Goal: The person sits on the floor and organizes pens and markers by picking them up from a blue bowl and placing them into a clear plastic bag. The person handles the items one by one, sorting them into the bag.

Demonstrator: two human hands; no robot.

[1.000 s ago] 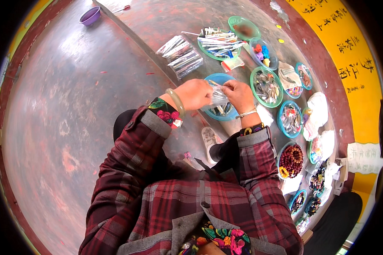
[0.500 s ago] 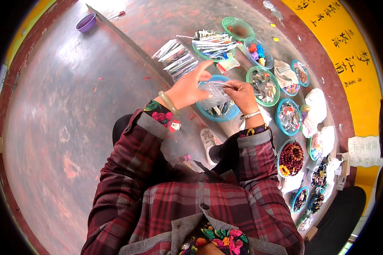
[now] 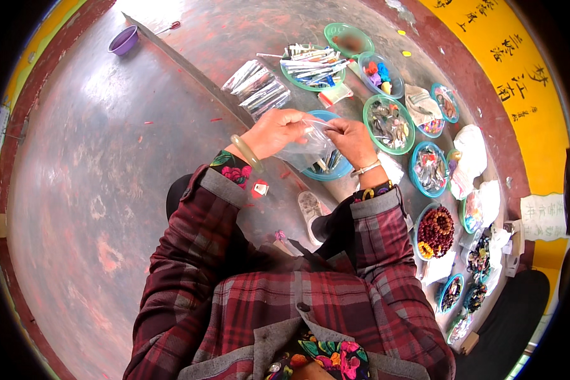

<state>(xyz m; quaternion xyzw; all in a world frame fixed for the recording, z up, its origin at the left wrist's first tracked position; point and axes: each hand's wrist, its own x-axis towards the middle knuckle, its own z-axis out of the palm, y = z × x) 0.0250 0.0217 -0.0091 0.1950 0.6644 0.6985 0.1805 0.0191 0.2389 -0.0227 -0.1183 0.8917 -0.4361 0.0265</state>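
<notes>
A clear plastic bag [image 3: 297,154] is stretched between my two hands, its upper edge toward the far side. My left hand [image 3: 273,133], with a pale bangle at the wrist, is closed on the bag's left edge. My right hand [image 3: 354,140], wearing a silver bracelet, pinches the bag's right top corner. Just beneath the bag stands a blue basin [image 3: 343,168] with pen-like sticks in it, partly hidden by the bag and hands. Beyond my left hand lie several clear packets of similar sticks [image 3: 257,88] on the floor.
A green basin heaped with pens [image 3: 313,66] stands ahead. Along the right are a green basin of small items [image 3: 389,124], a blue basin [image 3: 429,168] and a basin of dark red beads [image 3: 436,234]. A purple basin [image 3: 123,40] sits far left. My shoe [image 3: 310,212] shows below.
My left hand has closed from spread fingers onto the bag's left side and dropped slightly. The right hand keeps its pinch and has shifted a little left. The view has moved slightly.
</notes>
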